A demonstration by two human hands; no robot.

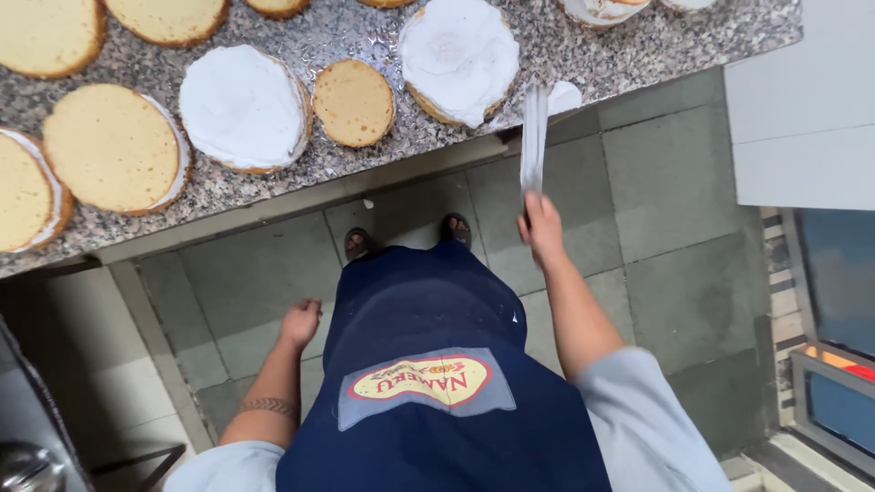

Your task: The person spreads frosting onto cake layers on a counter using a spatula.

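The right hand [543, 221] is closed around the handle of a long flat spatula [534, 137], blade angled up toward the granite counter [583, 50] with a lump of white cream [564, 97] at its tip, a hold that keeps the loaded blade over the counter edge rather than the floor; the left hand [300, 322] hangs loosely curled at the person's side, holding nothing, well apart from the counter. The cakes lie in rows on the stone, each with room around it for the blade to work. Count of fully visible rounds: two topped with white cream, one large [242, 107] and one near the spatula [459, 56]; one small bare sponge [354, 102] between them; further bare sponges [111, 146] at left, several cut off by the frame, so the total cannot be fixed. A dark blue apron [428, 364] covers the person's front.
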